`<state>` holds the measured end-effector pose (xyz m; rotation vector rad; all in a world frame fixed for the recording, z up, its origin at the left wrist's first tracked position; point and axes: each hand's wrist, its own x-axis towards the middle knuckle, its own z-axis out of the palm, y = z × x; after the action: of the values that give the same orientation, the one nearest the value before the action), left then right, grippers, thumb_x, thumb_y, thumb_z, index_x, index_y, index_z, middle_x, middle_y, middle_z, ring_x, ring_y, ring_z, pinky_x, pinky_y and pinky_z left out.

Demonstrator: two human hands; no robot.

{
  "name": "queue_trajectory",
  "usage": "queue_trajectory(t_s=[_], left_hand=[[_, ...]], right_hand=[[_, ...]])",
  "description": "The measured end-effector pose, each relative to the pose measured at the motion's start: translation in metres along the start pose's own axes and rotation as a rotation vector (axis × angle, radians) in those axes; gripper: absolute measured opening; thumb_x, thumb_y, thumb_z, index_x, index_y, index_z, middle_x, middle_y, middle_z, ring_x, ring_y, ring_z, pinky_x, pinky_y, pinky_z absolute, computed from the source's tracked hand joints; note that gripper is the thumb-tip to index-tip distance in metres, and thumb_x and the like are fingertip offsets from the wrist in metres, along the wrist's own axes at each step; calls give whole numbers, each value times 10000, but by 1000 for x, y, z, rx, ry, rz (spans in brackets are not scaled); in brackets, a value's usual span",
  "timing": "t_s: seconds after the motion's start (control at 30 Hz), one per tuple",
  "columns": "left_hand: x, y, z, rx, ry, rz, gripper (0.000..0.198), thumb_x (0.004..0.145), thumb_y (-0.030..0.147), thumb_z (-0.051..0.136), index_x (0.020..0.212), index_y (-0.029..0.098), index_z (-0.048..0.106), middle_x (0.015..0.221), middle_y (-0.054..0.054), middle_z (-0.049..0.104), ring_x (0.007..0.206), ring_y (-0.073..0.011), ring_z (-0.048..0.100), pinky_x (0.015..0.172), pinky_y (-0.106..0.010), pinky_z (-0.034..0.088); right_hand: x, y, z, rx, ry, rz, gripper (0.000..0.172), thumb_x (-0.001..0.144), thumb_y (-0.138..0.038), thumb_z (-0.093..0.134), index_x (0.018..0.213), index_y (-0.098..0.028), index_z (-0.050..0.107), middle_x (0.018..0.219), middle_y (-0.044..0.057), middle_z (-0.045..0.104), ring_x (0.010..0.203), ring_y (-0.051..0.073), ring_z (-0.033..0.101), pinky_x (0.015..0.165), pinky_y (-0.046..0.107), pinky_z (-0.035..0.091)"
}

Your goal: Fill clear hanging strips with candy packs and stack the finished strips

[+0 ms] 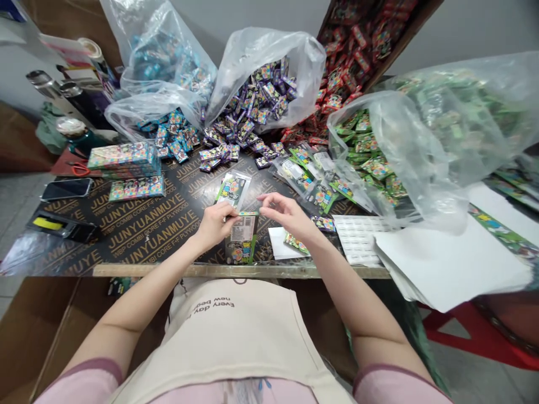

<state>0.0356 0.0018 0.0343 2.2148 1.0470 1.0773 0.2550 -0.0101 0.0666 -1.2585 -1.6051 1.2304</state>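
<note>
My left hand (pixel 219 221) pinches the top edge of a dark, green-edged printed packet (pixel 242 241) with a pale barcode label, near the table's front. Just right of that edge is my right hand (pixel 286 216), its thumb and forefinger apart and nothing visible between them. Beyond my left hand lies a clear-sleeved green packet (pixel 234 188). Under my right hand are a white paper (pixel 278 244) and a small green packet (pixel 296 243), partly covered by the hand. A purple packet (pixel 323 223) lies beside my right wrist.
Clear bags spill blue packets (pixel 174 134), purple packets (pixel 252 112) and green packets (pixel 370 151); red packets (pixel 345 73) pile behind. Sleeved green packets (pixel 311 179) lie mid-table. A label sheet (pixel 361 238) and white papers (pixel 446 258) are right; stacked boxes (pixel 124 160) and a phone (pixel 67 189) left.
</note>
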Motion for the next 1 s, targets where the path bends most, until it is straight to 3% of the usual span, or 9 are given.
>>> queue_trajectory(t_s=[0.17,0.33,0.47,0.57,0.63,0.73,0.87,0.93,1.0], left_hand=[[-1,4,-4,-17,1,22,69,754,119,594,697,157,595,704,-34,631,653,-152,595,624,-261,450],[-3,7,-1,-27,53,10,66,753,168,610,694,161,583,681,-21,609,648,-149,580,624,-262,442],[-6,5,6,44,109,-27,209,773,269,684,650,166,550,655,-11,592,620,-141,554,595,-253,415],[-8,6,12,147,95,-19,167,821,248,640,690,167,575,674,-16,581,654,-151,542,609,-259,411],[-9,7,14,199,74,19,109,865,253,584,817,168,633,719,-29,581,700,-162,541,640,-268,421],[-13,7,9,257,35,92,202,916,266,500,1003,202,670,760,-37,568,729,-165,530,662,-272,427],[-27,-2,-23,352,9,-29,237,909,295,503,988,185,697,762,-43,556,685,-159,526,630,-272,427],[-35,-10,-46,499,0,-157,257,889,342,526,935,165,706,749,-54,551,697,-187,534,629,-298,430],[-41,-18,-64,653,-32,-236,268,862,382,555,900,163,704,833,-96,580,838,-257,550,708,-357,444]], right_hand=[[24,-11,25,78,-236,102,260,747,-394,655,678,-178,528,842,18,624,747,133,555,689,271,425],[35,-4,26,67,-293,102,235,725,-364,664,668,-172,541,661,-30,542,608,99,468,589,240,366],[39,-2,28,36,-277,108,240,712,-350,659,631,-172,520,586,-49,494,543,82,418,537,229,317],[42,5,36,33,-247,115,266,692,-367,676,632,-175,502,574,-46,506,529,82,431,520,225,317],[44,10,39,83,-202,116,252,682,-364,682,734,-184,513,583,-51,525,540,96,465,524,224,346],[45,24,27,110,-55,103,303,712,-309,637,968,-214,503,628,-64,544,560,114,507,558,240,408],[29,55,-21,-359,196,52,179,764,-238,589,936,-193,606,835,27,607,736,159,565,706,301,447],[10,76,-42,-698,202,126,107,761,-218,613,844,-175,664,870,70,613,838,203,560,777,333,424],[-9,97,-53,-907,117,252,103,771,-235,630,816,-173,699,868,90,617,887,233,547,800,343,402]])
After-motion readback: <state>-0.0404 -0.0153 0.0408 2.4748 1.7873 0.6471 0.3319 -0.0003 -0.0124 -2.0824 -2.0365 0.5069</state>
